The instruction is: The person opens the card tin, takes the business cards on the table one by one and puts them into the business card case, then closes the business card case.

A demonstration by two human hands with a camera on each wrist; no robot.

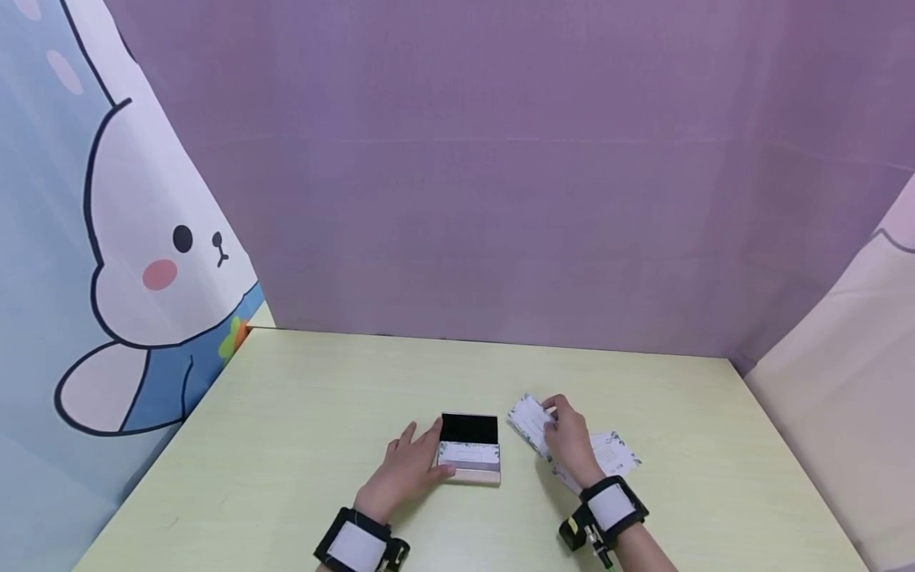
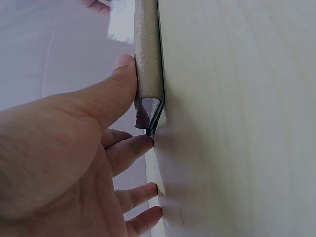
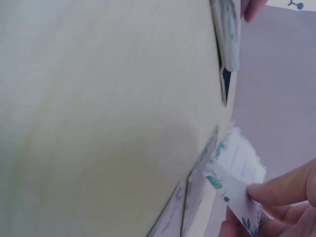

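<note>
On the pale green bench my left hand steadies the open, part-filled beige card case, while my right hand pinches a leaf-printed white card, more loose cards waiting.

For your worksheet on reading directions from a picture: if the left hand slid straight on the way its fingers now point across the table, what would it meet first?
The left hand already touches the open card case, thumb against its side. Its fingers point up and right, so the case's black lid comes first, though depth is hard to judge.
</note>
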